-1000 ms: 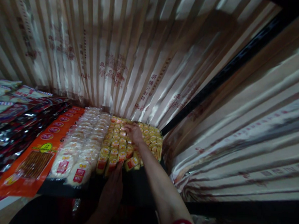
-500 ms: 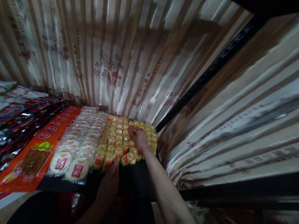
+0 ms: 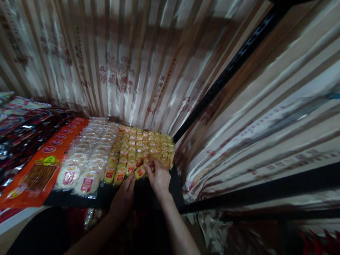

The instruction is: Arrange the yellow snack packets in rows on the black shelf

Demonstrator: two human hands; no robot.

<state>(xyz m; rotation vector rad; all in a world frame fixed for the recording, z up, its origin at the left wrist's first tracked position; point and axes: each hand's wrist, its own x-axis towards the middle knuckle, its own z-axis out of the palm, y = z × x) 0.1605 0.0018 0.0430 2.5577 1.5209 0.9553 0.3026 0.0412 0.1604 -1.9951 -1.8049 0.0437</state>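
Observation:
Rows of small yellow snack packets (image 3: 138,142) with red and white labels stand at the right end of a dark shelf (image 3: 106,200). My right hand (image 3: 159,179) pinches a tilted yellow packet (image 3: 140,172) at the front of these rows, thumb and forefinger at its right edge. Just left of it, my left hand (image 3: 123,198) rests its outstretched fingertips against the front packets, holding nothing. Two rows of clear-wrapped round white crackers (image 3: 87,182) stand to the left of the yellow packets.
An orange bag of stick snacks (image 3: 40,169) lies left of the crackers, with dark shiny packages (image 3: 11,147) beyond it. Pleated printed sheeting (image 3: 118,73) hangs behind and to the right. A black slotted post (image 3: 223,73) rises at the shelf's back right corner.
My right hand has come from the back of the yellow rows forward to the tilted packet in front. My left hand stays near the front packets. The view has shifted slightly.

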